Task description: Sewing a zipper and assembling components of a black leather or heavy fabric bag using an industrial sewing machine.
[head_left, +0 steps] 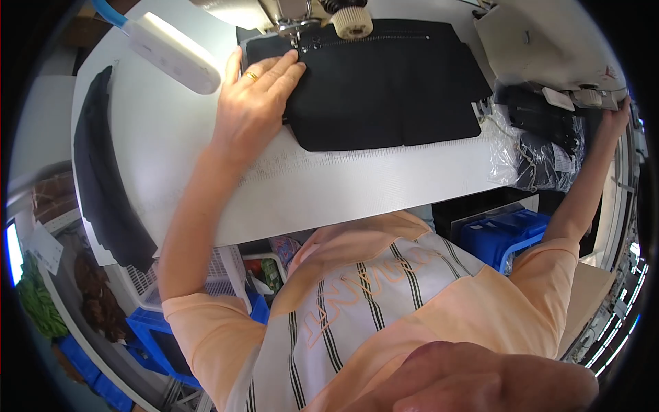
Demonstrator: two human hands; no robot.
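Head view: nearest is the smooth white desk, with a dark bundle in crinkled clear plastic at right. Farther in, a flat black fabric panel with a metal zip lies mid-desk. The left hand rests on its left end, fingers extended, gripping nothing. The right hand reaches the cream sewing machine at far right; its grip I cannot tell. Beyond, the metal presser foot meets the panel's far left: seemingly positioning for stitching, which calls for flat, steady cloth.
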